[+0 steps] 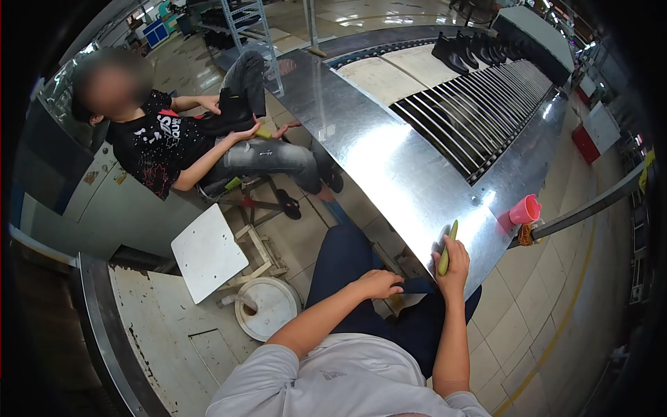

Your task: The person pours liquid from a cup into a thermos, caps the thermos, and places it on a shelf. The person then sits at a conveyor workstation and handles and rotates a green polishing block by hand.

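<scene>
My right hand (455, 264) is closed around a long, tapered yellow-green tool (445, 260) at the near corner of the metal table (375, 163). The tool's pointed end sticks up past my fingers; its exact kind I cannot make out. Above my lap, my left hand (379, 283) hangs loosely with its fingers stretched toward the right and nothing visible in it. A pink cup (524, 210) sits by the table's edge, beyond my right hand.
A co-worker (160, 132) sits at the left, holding a black boot (236, 108) on the lap. Several black boots (451, 54) stand on the conveyor, behind its metal rollers (479, 111). A white stool (208, 254) and a round white lidded bucket (267, 309) are at my left.
</scene>
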`<act>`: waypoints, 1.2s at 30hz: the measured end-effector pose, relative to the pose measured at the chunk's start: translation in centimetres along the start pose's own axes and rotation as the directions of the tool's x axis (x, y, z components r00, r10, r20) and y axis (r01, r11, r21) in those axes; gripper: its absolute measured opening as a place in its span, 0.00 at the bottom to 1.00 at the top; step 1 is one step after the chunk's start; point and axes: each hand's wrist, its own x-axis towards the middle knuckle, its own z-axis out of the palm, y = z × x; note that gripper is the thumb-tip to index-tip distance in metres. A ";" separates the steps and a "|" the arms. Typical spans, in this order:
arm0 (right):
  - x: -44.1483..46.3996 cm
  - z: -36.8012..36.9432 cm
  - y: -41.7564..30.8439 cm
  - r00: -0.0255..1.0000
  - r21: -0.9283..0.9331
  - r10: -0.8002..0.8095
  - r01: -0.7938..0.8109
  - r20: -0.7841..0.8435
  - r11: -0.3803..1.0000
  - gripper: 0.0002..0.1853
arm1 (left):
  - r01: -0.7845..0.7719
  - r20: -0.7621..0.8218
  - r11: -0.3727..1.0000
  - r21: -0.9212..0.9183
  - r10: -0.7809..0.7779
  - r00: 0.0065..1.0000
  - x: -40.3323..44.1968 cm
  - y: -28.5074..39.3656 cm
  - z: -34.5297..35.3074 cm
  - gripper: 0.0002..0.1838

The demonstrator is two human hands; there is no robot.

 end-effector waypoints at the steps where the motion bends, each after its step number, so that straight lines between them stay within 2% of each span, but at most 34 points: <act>1: -0.1 0.0 0.0 1.000 0.000 0.003 -0.003 0.001 1.000 0.30 | 0.023 0.027 0.999 0.043 -0.024 0.999 0.3 -0.1 -0.1 0.27; 3: -0.1 -0.1 0.0 1.000 0.000 -0.001 0.001 0.005 1.000 0.30 | 0.072 0.076 0.989 0.127 -0.082 0.994 0.5 -0.7 -0.3 0.27; 6: -0.2 0.0 0.0 1.000 0.003 -0.005 0.005 0.005 1.000 0.30 | -0.003 0.070 0.997 0.079 -0.002 0.998 0.1 -0.1 -0.1 0.27; 9: -0.1 -0.1 -0.1 1.000 0.009 -0.003 0.003 0.003 1.000 0.30 | 0.040 0.095 0.999 -0.029 -0.037 0.995 0.9 -0.5 0.4 0.27; 12: -0.3 0.0 -0.3 1.000 0.007 0.000 0.000 0.000 1.000 0.30 | 0.052 0.108 0.996 0.076 -0.060 0.992 1.0 -1.6 0.8 0.26; 15: -0.2 -0.2 -0.1 1.000 0.000 -0.001 0.001 0.003 1.000 0.30 | 0.005 0.070 0.997 -0.076 0.000 0.998 0.7 -0.5 0.7 0.26; 18: -0.1 -0.1 -0.2 1.000 0.008 0.003 -0.003 0.007 1.000 0.30 | 0.094 0.114 0.995 0.037 -0.098 0.989 0.8 -1.8 0.6 0.26; 21: -0.2 -0.2 -0.1 1.000 -0.002 0.012 -0.012 0.005 1.000 0.30 | 0.041 0.097 0.996 -0.081 -0.033 0.995 0.5 -0.1 -0.1 0.26; 24: 0.0 0.0 -0.2 1.000 0.011 0.012 -0.012 0.007 1.000 0.29 | 0.091 0.071 0.995 0.040 -0.094 0.993 0.6 -1.8 0.7 0.23; 27: -0.1 0.0 -0.2 1.000 -0.008 0.014 -0.014 0.003 1.000 0.30 | 0.045 0.086 0.995 -0.086 -0.038 0.996 0.8 -1.2 0.6 0.27; 30: 0.0 -0.1 -0.2 1.000 -0.008 0.012 -0.012 0.003 1.000 0.30 | 0.106 0.138 0.991 0.077 -0.116 0.984 0.9 -2.6 0.7 0.27; 33: 0.0 -0.1 -0.1 1.000 -0.008 0.014 -0.014 0.005 1.000 0.30 | 0.056 0.088 0.997 -0.044 -0.052 0.995 0.6 -2.1 0.9 0.27; 36: -0.1 -0.1 0.0 1.000 0.007 0.015 -0.015 0.017 1.000 0.30 | 0.141 0.132 0.989 0.046 -0.146 0.980 0.7 -2.6 0.7 0.27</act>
